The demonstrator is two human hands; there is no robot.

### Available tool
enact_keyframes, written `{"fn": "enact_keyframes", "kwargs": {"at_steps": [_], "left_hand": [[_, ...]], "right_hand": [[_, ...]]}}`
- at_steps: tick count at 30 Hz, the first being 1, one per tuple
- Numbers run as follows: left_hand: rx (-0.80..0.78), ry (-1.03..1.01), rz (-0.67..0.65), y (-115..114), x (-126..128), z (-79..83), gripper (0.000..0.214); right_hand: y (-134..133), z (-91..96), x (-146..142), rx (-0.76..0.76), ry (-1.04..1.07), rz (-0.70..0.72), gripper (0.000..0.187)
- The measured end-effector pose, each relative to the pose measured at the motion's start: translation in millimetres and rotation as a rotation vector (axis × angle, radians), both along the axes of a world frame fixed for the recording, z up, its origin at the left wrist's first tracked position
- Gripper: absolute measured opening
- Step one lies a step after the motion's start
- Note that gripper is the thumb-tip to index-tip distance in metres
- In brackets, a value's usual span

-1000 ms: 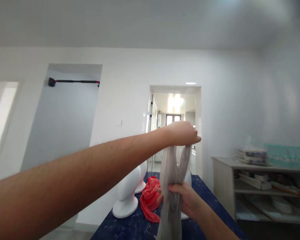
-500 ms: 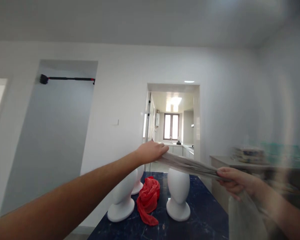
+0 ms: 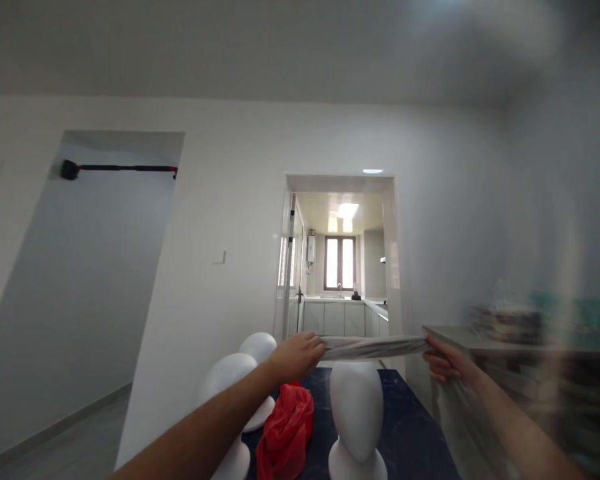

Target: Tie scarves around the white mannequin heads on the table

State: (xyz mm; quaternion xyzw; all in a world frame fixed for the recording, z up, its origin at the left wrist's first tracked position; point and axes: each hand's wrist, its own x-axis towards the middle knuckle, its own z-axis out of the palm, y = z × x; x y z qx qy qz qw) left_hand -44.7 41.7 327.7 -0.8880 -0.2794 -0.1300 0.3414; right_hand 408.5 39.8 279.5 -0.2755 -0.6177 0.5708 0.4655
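Observation:
Both my hands hold a grey scarf stretched taut and level between them. My left hand is closed on its left end. My right hand is closed on the scarf further right, and the rest of the cloth hangs down below that hand. The stretched part is just above the top of a white mannequin head standing on a dark blue marbled table. I cannot tell whether the scarf touches the head.
Two more white mannequin heads stand at the left of the table, with a crumpled red scarf beside them. A shelf unit with stacked items is on the right. An open doorway leads to a kitchen.
The scarf went from hanging upright between my hands to being pulled out level. Both hands then came down with it to just over the nearest mannequin head.

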Motion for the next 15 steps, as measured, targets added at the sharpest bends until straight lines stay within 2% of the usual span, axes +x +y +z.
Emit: {"fn": "enact_keyframes", "kwargs": {"at_steps": [5, 9, 12, 15], "left_hand": [[-0.127, -0.194, 0.132, 43, 17, -3.7, 0.026], [-0.227, -0.244, 0.168, 68, 26, -10.1, 0.027], [-0.309, -0.259, 0.170, 77, 29, -24.2, 0.038], [-0.391, -0.287, 0.172, 83, 31, -44.9, 0.040]], "right_hand": [[33, -2.8, -17, 0.046, 0.169, -0.126, 0.040], [52, -5.9, -34, -0.052, 0.222, -0.090, 0.030], [71, -18.8, -42, -0.154, 0.260, -0.062, 0.029], [92, -41.7, -49, -0.242, 0.207, -0.055, 0.032]]}}
